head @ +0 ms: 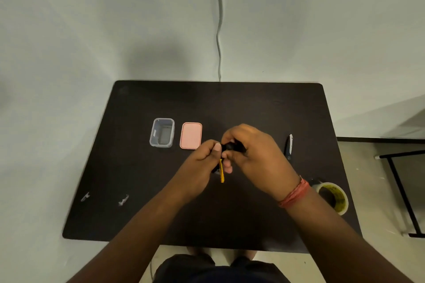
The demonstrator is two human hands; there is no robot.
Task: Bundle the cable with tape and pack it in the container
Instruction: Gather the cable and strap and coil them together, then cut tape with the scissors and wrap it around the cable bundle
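Both hands meet over the middle of the dark table [230, 108]. My right hand [255, 156] is closed around a black coiled cable [232, 147], most of which is hidden in the fist. My left hand [202, 161] pinches the cable's end from the left. A yellow strip of tape [222, 173] hangs down between the two hands. The clear container [162, 132] stands open at the back left, apart from the hands. Its pink lid [191, 135] lies flat right beside it.
A roll of tape [332, 196] sits near the table's right edge by my right wrist. A folding knife [289, 147] lies to the right of the hands. Two small pale scraps [104, 197] rest near the front left. A black metal frame [400, 186] stands at the right.
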